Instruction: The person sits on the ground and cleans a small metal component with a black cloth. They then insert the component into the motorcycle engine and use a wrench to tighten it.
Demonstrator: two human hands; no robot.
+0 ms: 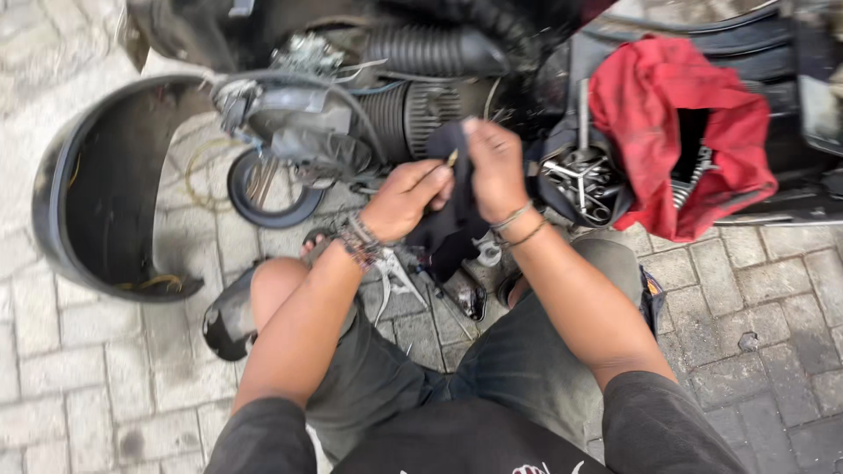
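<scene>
Person squats on the brick floor [105, 369], knees bent, dark shorts, both forearms reaching forward. Pliers [392, 279] and small metal parts lie on the bricks between the feet, just under the hands. Left hand [406, 198]: fingers pinched narrow on a small thin metal part [452, 158], its tip poking up and slightly right; long axis roughly diagonal (too small to name the part). Right hand [494, 168]: fingers closed on a black cloth [452, 224], which hangs down from both hands, long axis near vertical; the metal part sits against the cloth's top edge.

Just right of the hands: a dark tool bag [584, 180], open, packed with metal wrenches and sockets, one handle standing upright. A red rag [680, 132] drapes over its far right side.

Left: a curved black fender shell [88, 189], hollow side facing up, some yellow wire inside. Beyond the hands: an exposed scooter engine [413, 110] with ribbed black hose and loose cables.
</scene>
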